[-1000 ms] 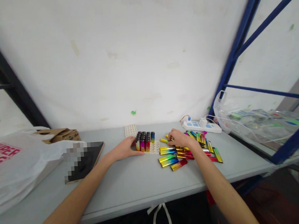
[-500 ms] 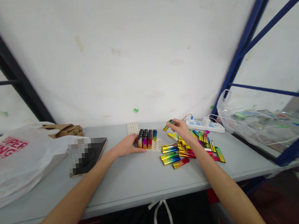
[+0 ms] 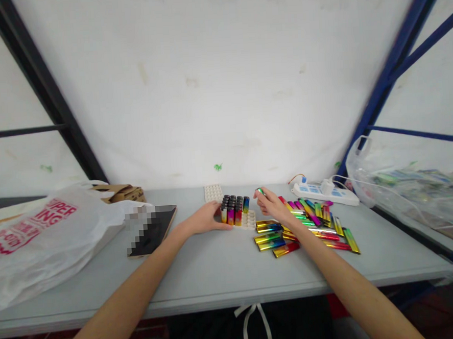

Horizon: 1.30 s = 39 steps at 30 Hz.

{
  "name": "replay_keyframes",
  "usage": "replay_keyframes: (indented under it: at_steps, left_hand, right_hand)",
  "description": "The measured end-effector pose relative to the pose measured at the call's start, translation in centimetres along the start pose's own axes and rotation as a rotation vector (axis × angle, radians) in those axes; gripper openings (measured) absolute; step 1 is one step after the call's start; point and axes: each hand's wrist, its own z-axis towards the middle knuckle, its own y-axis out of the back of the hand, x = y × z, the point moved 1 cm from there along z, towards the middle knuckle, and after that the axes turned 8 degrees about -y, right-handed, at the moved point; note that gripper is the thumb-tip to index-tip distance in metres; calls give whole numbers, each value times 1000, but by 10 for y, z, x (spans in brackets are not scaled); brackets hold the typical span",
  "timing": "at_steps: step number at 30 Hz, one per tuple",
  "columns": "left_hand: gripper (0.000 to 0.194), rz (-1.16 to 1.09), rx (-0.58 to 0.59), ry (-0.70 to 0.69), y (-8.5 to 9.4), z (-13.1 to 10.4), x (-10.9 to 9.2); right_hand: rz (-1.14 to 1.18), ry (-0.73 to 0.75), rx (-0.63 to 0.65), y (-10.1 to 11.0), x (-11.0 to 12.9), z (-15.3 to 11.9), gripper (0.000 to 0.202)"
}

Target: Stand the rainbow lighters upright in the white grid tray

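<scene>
Several shiny coloured lighters (image 3: 231, 212) with black tops stand upright in rows in a white tray with round holes (image 3: 248, 221). My left hand (image 3: 207, 218) rests at the left side of these rows, thumb and fingers spread along the tray's edge. To the right of the tray, my right hand (image 3: 267, 203) is closed on a lighter (image 3: 260, 191), of which only a green end shows. Beneath and beside my right forearm lies a loose pile of metallic lighters (image 3: 269, 238) in yellow, green, red, blue and purple.
A second white holed tray (image 3: 213, 193) lies by the wall. At the right back is a power strip (image 3: 325, 193) with plugs, beside a clear plastic bag (image 3: 415, 188). On the left are a dark flat panel (image 3: 154, 235), cardboard (image 3: 124, 192) and a white bag (image 3: 69, 235).
The view has turned slightly, so everything sits further right. My right hand has turned its lighter more upright and hides most of it. My left hand stays at the tray.
</scene>
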Motion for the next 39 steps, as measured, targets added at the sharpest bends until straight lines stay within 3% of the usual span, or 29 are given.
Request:
replay_keyframes:
  at_steps: [6, 10, 13, 19, 25, 32, 36, 39]
  left_hand:
    - [63, 29, -17, -14, -2, 0, 4]
    - [62, 45, -8, -7, -2, 0, 4]
    - [62, 35, -3, 5, -1, 0, 2]
    - [61, 12, 5, 5, 2, 0, -2]
    - [61, 26, -9, 41, 1, -1, 0]
    - [62, 36, 1, 52, 1, -1, 0]
    - [63, 57, 1, 45, 1, 0, -2]
    - [63, 60, 14, 51, 2, 0, -2]
  right_hand:
    - [-384, 50, -237, -1, -3, 3, 51]
    - [-419, -29, -314, 0, -1, 3, 42]
    - [-427, -5, -337, 0, -1, 3, 34]
    - [-434, 62, -319, 0, -3, 4, 33]
    - [-447, 122, -306, -3, 4, -1, 50]
    - [-393, 203, -115, -8, 11, -8, 42]
    - [-593, 346, -135, -6, 17, -10, 41]
    - [-710, 343, -157, -4, 20, -11, 41]
